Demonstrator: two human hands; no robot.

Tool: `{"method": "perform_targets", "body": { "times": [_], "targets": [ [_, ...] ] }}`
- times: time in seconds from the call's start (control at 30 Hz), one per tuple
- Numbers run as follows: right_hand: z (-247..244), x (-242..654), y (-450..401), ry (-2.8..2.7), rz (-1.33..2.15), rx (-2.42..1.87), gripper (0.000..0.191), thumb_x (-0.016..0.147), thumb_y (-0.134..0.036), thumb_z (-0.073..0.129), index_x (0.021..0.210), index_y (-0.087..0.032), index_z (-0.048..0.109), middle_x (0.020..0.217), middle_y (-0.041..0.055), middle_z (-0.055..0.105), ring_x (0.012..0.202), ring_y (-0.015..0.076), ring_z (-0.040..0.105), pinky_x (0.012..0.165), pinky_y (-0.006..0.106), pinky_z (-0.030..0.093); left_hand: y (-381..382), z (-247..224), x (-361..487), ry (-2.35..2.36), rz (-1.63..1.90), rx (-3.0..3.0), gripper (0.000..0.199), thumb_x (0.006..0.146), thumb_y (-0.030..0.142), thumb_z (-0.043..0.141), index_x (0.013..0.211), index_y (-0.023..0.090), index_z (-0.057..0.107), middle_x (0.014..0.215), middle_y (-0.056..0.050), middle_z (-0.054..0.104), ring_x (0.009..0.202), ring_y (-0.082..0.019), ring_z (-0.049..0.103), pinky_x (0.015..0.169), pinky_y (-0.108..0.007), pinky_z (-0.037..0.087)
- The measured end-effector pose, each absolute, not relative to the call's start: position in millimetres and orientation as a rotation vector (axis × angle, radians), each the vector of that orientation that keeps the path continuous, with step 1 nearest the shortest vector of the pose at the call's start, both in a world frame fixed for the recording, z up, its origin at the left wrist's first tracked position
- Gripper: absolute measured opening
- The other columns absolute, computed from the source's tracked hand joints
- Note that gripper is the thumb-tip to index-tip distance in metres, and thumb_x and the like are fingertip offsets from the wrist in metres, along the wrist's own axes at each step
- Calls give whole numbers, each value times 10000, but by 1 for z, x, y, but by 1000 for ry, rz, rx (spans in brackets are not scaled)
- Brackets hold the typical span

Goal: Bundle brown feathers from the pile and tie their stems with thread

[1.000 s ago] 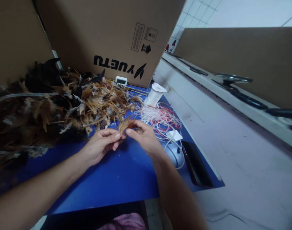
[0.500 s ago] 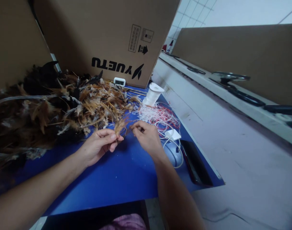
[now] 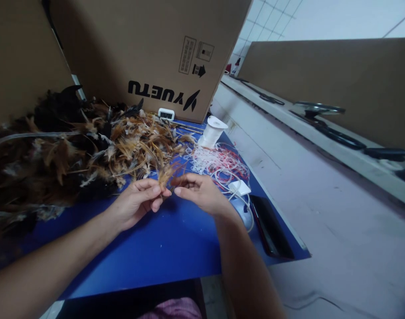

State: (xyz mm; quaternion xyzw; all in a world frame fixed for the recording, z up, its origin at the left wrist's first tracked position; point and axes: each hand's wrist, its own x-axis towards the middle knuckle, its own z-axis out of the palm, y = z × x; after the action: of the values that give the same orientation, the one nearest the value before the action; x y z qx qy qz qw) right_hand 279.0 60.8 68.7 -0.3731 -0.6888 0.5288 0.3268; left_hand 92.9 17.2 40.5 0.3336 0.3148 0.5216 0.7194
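Between the thumb and fingertips of my left hand is a small bunch of brown feathers, its wispy tips pointing up and to the right. Just right of that bunch is my right hand, with thumb and forefinger apart and the fingertips close to the feathers. Whether the fingertips touch them I cannot tell. Behind my left hand lies a large feather pile in brown, black and white. White and red strings lie tangled beyond my right hand, below a white spool.
A cardboard box stands at the back of the blue table, with a small white digital display before it. To the right lie a white square piece with a cable and a dark phone. A ledge holds black-handled tools.
My right hand has moved left toward the feather bunch, and its thumb and forefinger have spread from a pinch. My left hand keeps its hold in nearly the same place.
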Motion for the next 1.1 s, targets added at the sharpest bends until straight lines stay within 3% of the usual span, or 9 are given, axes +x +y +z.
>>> {"method": "perform_targets", "body": {
  "times": [0.13, 0.3, 0.47, 0.77, 0.97, 1.1],
  "targets": [
    [68, 266, 55, -1561, 1643, -767, 207, 706, -311, 723, 853, -171, 680, 750, 9, 692, 709, 141, 640, 712, 292, 498, 17, 41, 95, 714, 1115, 768, 192, 653, 292, 796, 695, 122, 719, 656, -31, 685, 433, -53, 511, 430, -174, 405],
    [62, 256, 56, -1451, 1583, -738, 174, 677, -327, 752, 736, -174, 696, 651, -4, 669, 614, 123, 606, 636, 270, 485, 17, 37, 95, 719, 1102, 777, 168, 673, 278, 783, 701, 126, 717, 719, -29, 705, 441, -46, 531, 448, -166, 435],
    [64, 263, 60, -1383, 1493, -784, 140, 684, -306, 745, 716, -181, 690, 638, -21, 642, 547, 81, 513, 528, 223, 391, 17, 38, 95, 763, 1122, 760, 146, 691, 270, 771, 706, 135, 719, 757, -37, 722, 455, -48, 551, 456, -159, 454],
    [70, 268, 60, -1273, 1551, -792, 123, 682, -283, 734, 749, -181, 720, 666, 0, 662, 542, 74, 489, 517, 223, 366, 19, 39, 98, 963, 1355, 711, 153, 680, 273, 775, 720, 140, 711, 726, -20, 701, 493, -53, 551, 476, -161, 470],
    [64, 262, 57, -1402, 1348, -831, 79, 721, -257, 714, 783, -216, 740, 633, -27, 617, 524, 71, 450, 512, 228, 351, 16, 40, 103, 1048, 1378, 809, 176, 677, 286, 773, 704, 129, 697, 613, -5, 650, 482, -66, 541, 457, -171, 442],
    [60, 258, 55, -1504, 1176, -826, 71, 755, -247, 694, 803, -229, 742, 708, -15, 630, 629, 98, 532, 600, 247, 415, 14, 40, 105, 1088, 1369, 899, 184, 682, 293, 764, 689, 121, 699, 592, -4, 635, 468, -69, 523, 452, -185, 437]
  ]
}}
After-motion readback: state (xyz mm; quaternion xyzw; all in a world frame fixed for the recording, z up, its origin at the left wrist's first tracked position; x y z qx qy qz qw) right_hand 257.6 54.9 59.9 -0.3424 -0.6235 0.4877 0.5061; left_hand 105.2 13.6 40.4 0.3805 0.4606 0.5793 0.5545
